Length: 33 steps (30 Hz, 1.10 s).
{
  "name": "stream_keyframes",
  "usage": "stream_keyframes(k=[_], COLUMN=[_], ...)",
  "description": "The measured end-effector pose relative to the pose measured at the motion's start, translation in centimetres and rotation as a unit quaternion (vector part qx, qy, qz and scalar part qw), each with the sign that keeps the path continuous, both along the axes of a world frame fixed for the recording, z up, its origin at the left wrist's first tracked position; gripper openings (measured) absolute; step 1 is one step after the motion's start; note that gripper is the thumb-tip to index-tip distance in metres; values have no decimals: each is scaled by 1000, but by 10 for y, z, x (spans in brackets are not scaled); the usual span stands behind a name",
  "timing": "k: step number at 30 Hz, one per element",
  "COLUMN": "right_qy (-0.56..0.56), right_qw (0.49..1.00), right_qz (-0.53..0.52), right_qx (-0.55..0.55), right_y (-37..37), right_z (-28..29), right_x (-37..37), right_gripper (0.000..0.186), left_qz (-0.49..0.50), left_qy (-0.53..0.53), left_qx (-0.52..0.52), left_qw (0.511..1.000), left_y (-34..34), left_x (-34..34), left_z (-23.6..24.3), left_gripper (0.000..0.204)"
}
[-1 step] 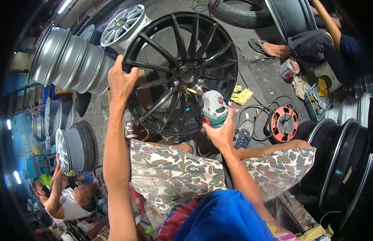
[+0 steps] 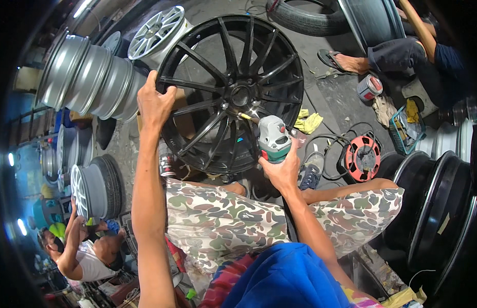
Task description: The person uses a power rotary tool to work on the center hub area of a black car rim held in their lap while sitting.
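A black multi-spoke alloy wheel [image 2: 202, 56] stands before me above my lap. My left hand [image 2: 156, 100] is closed on its left edge, thumb raised by the rim. My right hand [image 2: 279, 167] grips a grey and green power tool [image 2: 273, 134] with a red button, held at the lower right of the wheel. The tool's narrow yellowish tip [image 2: 245, 116] reaches a spoke near the hub, where a bright spot shows; whether it touches is hard to tell. Behind the tool lies a yellow cloth [image 2: 307, 122].
Stacked silver rims [image 2: 69, 72] and a white wheel [image 2: 150, 33] stand left. A co-worker [image 2: 76, 262] handles a tyred wheel [image 2: 102, 185]. Another person's leg [image 2: 387, 56] is upper right. A cable reel [image 2: 362, 159], paint can [image 2: 368, 88], basket [image 2: 406, 133] and black rims [image 2: 428, 215] sit right.
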State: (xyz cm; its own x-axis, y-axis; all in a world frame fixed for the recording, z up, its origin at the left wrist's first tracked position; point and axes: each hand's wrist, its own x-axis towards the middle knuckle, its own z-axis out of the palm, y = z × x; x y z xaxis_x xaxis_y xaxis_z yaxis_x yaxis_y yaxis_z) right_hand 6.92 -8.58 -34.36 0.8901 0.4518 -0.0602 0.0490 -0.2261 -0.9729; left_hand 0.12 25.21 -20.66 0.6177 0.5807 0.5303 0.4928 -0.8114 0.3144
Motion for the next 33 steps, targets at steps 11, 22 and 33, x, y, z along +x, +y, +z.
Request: stream_keyframes(k=[11,22,33], right_qy=[-10,8,34], right_qw=[1000,1000,999], right_qz=[1,-9,-34], right_qx=[-2,16,16], right_y=[5,8,-17], right_z=[-5,6,23], right_x=[2,1,8], right_gripper=[86,82,80], left_qz=[3,-5,-29], left_qy=[6,11,-13], left_qx=[-7,-17,3], left_qw=[1000,1000,999], left_y=[-7,-5,18], left_x=[1,0,-2], left_z=[4,1,-11], left_gripper=[30,31,33])
